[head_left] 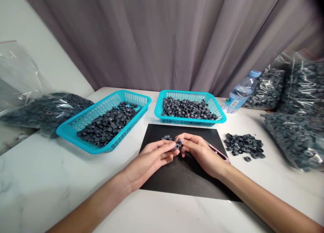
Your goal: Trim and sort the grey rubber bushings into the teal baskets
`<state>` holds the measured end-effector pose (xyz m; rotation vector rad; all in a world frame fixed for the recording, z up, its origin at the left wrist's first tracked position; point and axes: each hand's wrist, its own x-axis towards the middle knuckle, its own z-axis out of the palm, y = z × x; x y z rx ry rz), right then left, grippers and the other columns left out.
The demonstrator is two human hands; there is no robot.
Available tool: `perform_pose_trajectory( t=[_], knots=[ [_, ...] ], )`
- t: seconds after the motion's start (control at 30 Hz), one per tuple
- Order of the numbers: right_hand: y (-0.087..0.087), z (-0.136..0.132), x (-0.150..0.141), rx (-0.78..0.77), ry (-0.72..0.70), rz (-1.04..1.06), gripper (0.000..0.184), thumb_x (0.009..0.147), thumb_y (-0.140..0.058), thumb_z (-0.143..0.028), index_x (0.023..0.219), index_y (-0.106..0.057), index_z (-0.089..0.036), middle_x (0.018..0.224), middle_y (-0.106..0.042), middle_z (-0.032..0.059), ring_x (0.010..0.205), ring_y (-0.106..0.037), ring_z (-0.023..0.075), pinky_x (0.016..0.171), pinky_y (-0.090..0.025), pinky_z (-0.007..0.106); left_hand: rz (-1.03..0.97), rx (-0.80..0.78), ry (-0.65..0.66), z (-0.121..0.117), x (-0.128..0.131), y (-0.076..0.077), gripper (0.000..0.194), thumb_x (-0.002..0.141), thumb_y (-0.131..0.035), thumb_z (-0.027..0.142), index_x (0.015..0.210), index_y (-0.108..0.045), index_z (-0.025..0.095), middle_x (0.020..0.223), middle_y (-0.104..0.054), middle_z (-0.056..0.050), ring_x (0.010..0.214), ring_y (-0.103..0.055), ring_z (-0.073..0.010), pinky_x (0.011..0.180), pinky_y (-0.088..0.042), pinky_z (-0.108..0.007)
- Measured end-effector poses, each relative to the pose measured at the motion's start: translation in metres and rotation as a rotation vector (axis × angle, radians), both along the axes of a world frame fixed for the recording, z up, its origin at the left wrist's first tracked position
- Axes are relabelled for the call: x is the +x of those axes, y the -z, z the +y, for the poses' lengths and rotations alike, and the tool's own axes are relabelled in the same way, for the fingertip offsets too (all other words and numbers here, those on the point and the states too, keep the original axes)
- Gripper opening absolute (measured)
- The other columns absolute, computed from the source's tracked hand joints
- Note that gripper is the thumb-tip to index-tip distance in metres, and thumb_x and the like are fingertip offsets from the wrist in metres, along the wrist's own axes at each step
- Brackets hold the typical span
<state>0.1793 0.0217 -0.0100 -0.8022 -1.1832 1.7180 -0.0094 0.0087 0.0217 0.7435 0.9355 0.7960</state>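
Over a black mat [172, 179], my left hand [154, 153] pinches a small dark grey part with a round hole [176, 146] between thumb and fingertips. My right hand [199, 151] is closed at the fingertips on a second dark grey part [179, 140], close against the first. Whether the two parts touch or are joined, I cannot tell. Just behind my left fingertips, a few more grey parts [166, 137] lie on the mat. Partly hidden by my right hand is a pink-handled utility knife [219, 153].
Two turquoise baskets [66, 129] [188, 121] hold many such parts. A loose pile [244, 144] lies right of the mat. A water bottle [239, 93] leans near filled plastic bags [298, 138] on the right. Another filled bag [60, 108] sits at left. A grey curtain [157, 40] hangs behind.
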Motion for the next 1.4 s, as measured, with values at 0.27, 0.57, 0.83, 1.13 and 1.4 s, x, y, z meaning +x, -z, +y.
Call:
perform_pose_trajectory(
  t=[0.27, 0.57, 0.83, 1.13, 1.4],
  knots=[
    [0.001, 0.002, 0.000, -0.031, 0.024, 0.030, 0.024, 0.087, -0.074, -0.041, 0.090, -0.070, -0.017, 0.088, -0.061, 0.0034, 0.078, -0.054, 0.0146, 0.064, -0.044, 0.025, 0.269, 0.266, 0.025, 0.010, -0.009, -0.014, 0.019, 0.088, -0.073, 0.035, 0.095, -0.074, 0.018, 0.092, -0.072, -0.004, 0.091, -0.068, -0.0168, 0.087, -0.053, -0.028],
    [0.008, 0.006, 0.000, -0.011, 0.041, 0.029, 0.030, 0.088, -0.072, -0.045, 0.087, -0.063, -0.017, 0.082, -0.058, 0.0013, 0.069, -0.051, 0.0131, 0.057, -0.043, 0.025, 1.596, 0.911, -0.497, 0.052, -0.112, -0.057, 0.013, 0.090, -0.065, 0.027, 0.098, -0.069, 0.019, 0.096, -0.071, -0.002, 0.087, -0.066, -0.0205, 0.088, -0.050, -0.033],
    [-0.001, -0.001, -0.002, -0.077, 0.032, 0.021, 0.024, 0.085, -0.073, -0.040, 0.086, -0.065, -0.017, 0.081, -0.058, 0.0014, 0.068, -0.049, 0.0126, 0.062, -0.040, 0.026, 1.107, 1.287, -0.218, 0.018, -0.033, -0.024, 0.026, 0.091, -0.071, 0.039, 0.112, -0.067, 0.024, 0.106, -0.068, -0.003, 0.096, -0.066, -0.0192, 0.091, -0.050, -0.030],
    [-0.022, -0.035, 0.003, 0.167, 0.197, -0.234, 0.032, 0.094, -0.064, -0.050, 0.086, -0.064, -0.020, 0.077, -0.055, -0.0002, 0.066, -0.048, 0.0132, 0.062, -0.043, 0.027, 0.615, 1.024, -0.048, -0.016, 0.007, 0.004, 0.013, 0.094, -0.067, 0.024, 0.105, -0.074, 0.026, 0.104, -0.067, -0.001, 0.084, -0.068, -0.0125, 0.085, -0.056, -0.026],
    [0.004, -0.046, 0.066, 0.751, 0.580, -1.094, 0.026, 0.102, -0.052, -0.041, 0.111, -0.065, -0.020, 0.103, -0.066, 0.0106, 0.096, -0.058, 0.0279, 0.083, -0.046, 0.042, 0.192, 0.448, 0.062, -0.016, 0.015, -0.003, 0.023, 0.083, -0.081, 0.031, 0.104, -0.078, 0.023, 0.098, -0.078, -0.003, 0.093, -0.074, -0.0161, 0.091, -0.057, -0.025]
  ],
)
